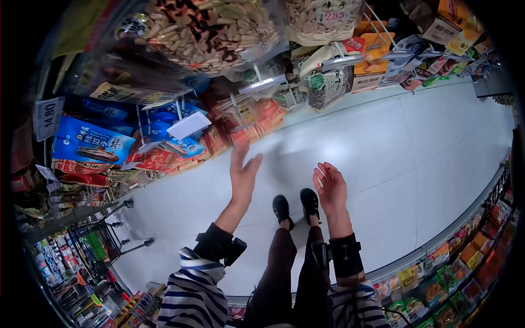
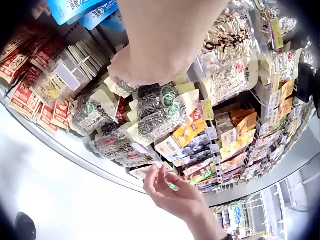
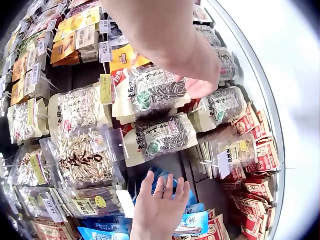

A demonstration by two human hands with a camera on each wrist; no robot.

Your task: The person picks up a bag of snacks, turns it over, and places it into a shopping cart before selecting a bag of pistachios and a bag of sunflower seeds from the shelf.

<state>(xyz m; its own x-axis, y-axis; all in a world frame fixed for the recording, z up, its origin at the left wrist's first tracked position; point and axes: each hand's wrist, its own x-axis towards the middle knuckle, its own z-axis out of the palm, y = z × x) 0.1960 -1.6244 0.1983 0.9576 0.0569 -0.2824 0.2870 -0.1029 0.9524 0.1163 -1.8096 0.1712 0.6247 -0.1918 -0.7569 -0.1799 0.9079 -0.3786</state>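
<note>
In the head view the left hand (image 1: 244, 174) is held out over the floor near the lower snack packets, fingers extended and holding nothing. To its right the right hand (image 1: 331, 188) hangs above the floor, palm turned inward, fingers loosely bent and empty. Blue packets (image 1: 90, 143) hang at the left of the shelf, and bags of seeds (image 1: 213, 33) hang at the top. In the right wrist view the left hand (image 3: 161, 207) spreads its fingers before blue packets (image 3: 192, 222). The left wrist view shows the right hand (image 2: 175, 192) beside the shelf's lower edge.
A pale tiled floor (image 1: 377, 158) runs between two shelf rows. A black wire cart (image 1: 112, 235) on wheels stands at the lower left. Another shelf of packets (image 1: 437, 287) curves along the lower right. Red packets (image 3: 257, 187) lie along the bottom shelf edge.
</note>
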